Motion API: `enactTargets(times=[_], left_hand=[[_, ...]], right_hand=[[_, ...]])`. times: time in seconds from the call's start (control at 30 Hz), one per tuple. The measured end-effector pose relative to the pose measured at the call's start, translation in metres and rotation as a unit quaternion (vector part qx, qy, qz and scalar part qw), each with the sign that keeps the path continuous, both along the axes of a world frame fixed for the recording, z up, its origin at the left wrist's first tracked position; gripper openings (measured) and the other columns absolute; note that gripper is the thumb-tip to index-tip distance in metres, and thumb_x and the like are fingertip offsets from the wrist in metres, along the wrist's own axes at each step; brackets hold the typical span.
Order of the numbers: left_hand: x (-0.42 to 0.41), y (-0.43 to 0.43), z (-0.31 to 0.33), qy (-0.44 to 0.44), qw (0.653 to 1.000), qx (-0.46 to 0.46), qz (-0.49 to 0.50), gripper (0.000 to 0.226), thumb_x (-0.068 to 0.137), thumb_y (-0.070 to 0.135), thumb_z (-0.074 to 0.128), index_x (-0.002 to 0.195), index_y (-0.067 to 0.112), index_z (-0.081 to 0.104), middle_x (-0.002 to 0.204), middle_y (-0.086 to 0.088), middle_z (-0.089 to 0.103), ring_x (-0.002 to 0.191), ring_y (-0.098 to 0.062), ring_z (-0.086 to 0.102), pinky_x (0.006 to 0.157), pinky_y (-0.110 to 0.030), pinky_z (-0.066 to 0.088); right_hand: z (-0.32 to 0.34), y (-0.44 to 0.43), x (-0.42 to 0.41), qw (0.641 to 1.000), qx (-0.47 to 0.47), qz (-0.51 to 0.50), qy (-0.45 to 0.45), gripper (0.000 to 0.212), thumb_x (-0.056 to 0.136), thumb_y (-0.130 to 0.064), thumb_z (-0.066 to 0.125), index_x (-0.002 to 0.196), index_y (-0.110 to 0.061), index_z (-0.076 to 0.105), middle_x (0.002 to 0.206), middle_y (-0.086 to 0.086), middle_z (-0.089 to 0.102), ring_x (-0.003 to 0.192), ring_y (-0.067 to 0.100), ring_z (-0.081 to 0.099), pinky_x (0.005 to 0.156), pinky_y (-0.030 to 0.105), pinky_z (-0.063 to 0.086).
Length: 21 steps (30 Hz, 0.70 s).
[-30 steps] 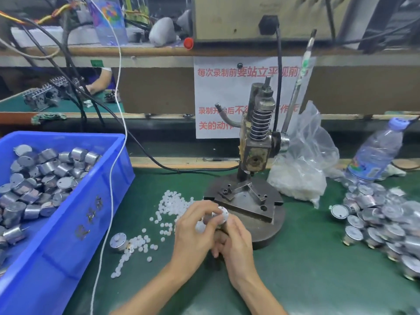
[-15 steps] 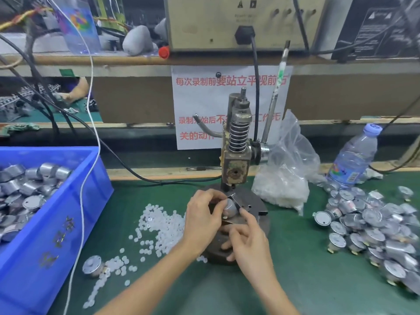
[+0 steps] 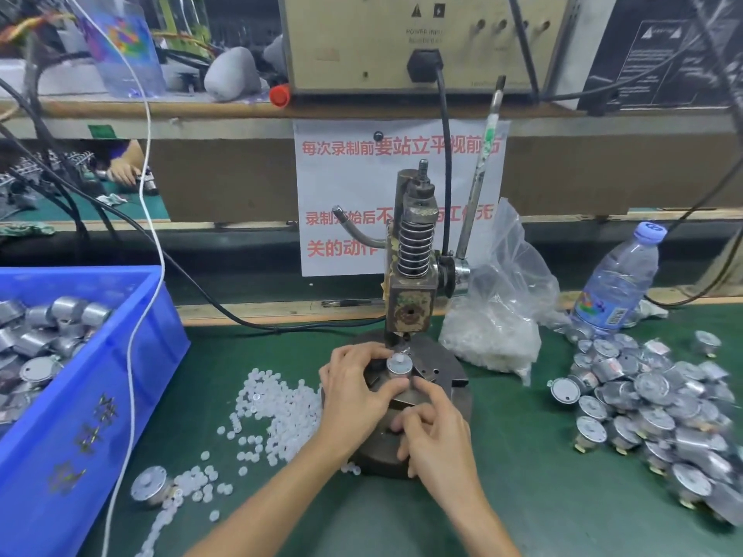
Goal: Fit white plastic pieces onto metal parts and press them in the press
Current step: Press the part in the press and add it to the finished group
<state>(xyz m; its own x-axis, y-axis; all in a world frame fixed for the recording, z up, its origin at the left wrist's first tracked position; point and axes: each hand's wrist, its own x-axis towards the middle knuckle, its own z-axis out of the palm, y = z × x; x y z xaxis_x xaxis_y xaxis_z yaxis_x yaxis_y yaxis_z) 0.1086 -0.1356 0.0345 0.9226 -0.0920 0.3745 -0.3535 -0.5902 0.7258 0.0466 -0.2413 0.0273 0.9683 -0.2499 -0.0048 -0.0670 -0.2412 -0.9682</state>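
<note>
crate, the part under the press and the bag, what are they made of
Crate: likely plastic, uniform glossy blue, moulded rim. Part: metal, silvery sheen; its white cap looks like plastic. Bag: thin clear plastic film, crinkled and shiny.

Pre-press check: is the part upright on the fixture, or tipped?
Upright. The part shows its flat face up, white piece on top, on the fixture under the press; left hand grips it.

A clear water bottle [image 3: 617, 283] stood at the right of the green worktop [image 3: 522, 496]. At centre hung a white notice [image 3: 341, 182] with red characters, below a beige power unit [image 3: 362, 38]. A white cord [image 3: 162, 255] ran down the left.
</note>
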Motion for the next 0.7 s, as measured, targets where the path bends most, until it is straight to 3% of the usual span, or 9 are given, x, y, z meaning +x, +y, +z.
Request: enactTargets(times=[0.13, 0.2, 0.33, 0.43, 0.53, 0.63, 0.7], left_hand=[[0.004, -0.001, -0.001, 0.0, 1.0, 0.027, 0.006, 0.03, 0.071, 0.04, 0.076, 0.099, 0.034, 0.066, 0.092, 0.027, 0.056, 0.096, 0.003, 0.038, 0.085, -0.02, 0.018], [0.004, 0.0, -0.003, -0.013, 0.999, 0.046, 0.008, 0.031, 0.074, 0.042, 0.073, 0.103, 0.034, 0.066, 0.097, 0.025, 0.059, 0.097, 0.001, 0.039, 0.085, -0.021, 0.017], [0.003, -0.001, -0.004, -0.02, 0.998, 0.05, 0.013, 0.034, 0.074, 0.044, 0.072, 0.106, 0.033, 0.065, 0.103, 0.025, 0.059, 0.096, 0.0, 0.039, 0.085, -0.022, 0.017], [0.002, 0.0, -0.005, -0.023, 0.999, 0.041, 0.015, 0.034, 0.073, 0.045, 0.073, 0.104, 0.033, 0.066, 0.098, 0.027, 0.056, 0.096, 0.0, 0.04, 0.084, -0.021, 0.016], [0.002, 0.0, -0.005, -0.03, 0.998, 0.049, 0.014, 0.034, 0.073, 0.048, 0.072, 0.104, 0.034, 0.066, 0.101, 0.025, 0.06, 0.097, -0.002, 0.043, 0.083, -0.021, 0.016], [0.002, 0.001, -0.006, -0.029, 0.998, 0.056, 0.016, 0.034, 0.075, 0.05, 0.07, 0.105, 0.035, 0.066, 0.104, 0.023, 0.062, 0.097, -0.002, 0.043, 0.083, -0.022, 0.015], [0.003, 0.002, -0.006, -0.031, 0.998, 0.058, 0.014, 0.035, 0.075, 0.052, 0.068, 0.106, 0.036, 0.065, 0.104, 0.023, 0.062, 0.097, -0.001, 0.043, 0.084, -0.022, 0.015]], right_hand=[[-0.003, 0.0, -0.003, 0.999, 0.019, -0.016, -0.041, 0.039, 0.087, 0.004, 0.045, 0.118, -0.019, 0.052, 0.066, 0.0, 0.064, 0.041, 0.009, 0.052, 0.038, 0.021, 0.039], [0.003, 0.0, -0.007, 0.993, 0.007, -0.044, -0.113, 0.036, 0.088, 0.005, 0.047, 0.111, -0.022, 0.055, 0.067, -0.002, 0.065, 0.044, 0.008, 0.052, 0.046, 0.019, 0.042], [0.052, -0.013, 0.015, 0.961, 0.005, -0.101, -0.257, 0.031, 0.091, 0.001, 0.05, 0.098, -0.029, 0.057, 0.073, -0.005, 0.064, 0.059, 0.004, 0.055, 0.058, 0.017, 0.044], [0.111, -0.026, 0.047, 0.927, -0.009, -0.154, -0.343, 0.028, 0.091, -0.003, 0.049, 0.103, -0.026, 0.058, 0.091, -0.014, 0.062, 0.073, -0.002, 0.056, 0.067, 0.013, 0.045], [0.168, -0.038, 0.087, 0.932, -0.03, -0.166, -0.32, 0.036, 0.092, -0.012, 0.05, 0.128, -0.016, 0.05, 0.118, -0.007, 0.058, 0.069, 0.0, 0.052, 0.075, 0.023, 0.051], [0.202, -0.046, 0.109, 0.959, -0.019, -0.12, -0.256, 0.014, 0.091, -0.014, 0.053, 0.105, -0.016, 0.054, 0.095, -0.004, 0.063, 0.075, 0.017, 0.054, 0.083, 0.049, 0.051], [0.204, -0.047, 0.107, 0.953, -0.041, -0.135, -0.269, 0.008, 0.09, -0.014, 0.054, 0.098, -0.017, 0.054, 0.085, -0.001, 0.061, 0.077, 0.018, 0.057, 0.081, 0.044, 0.051]])
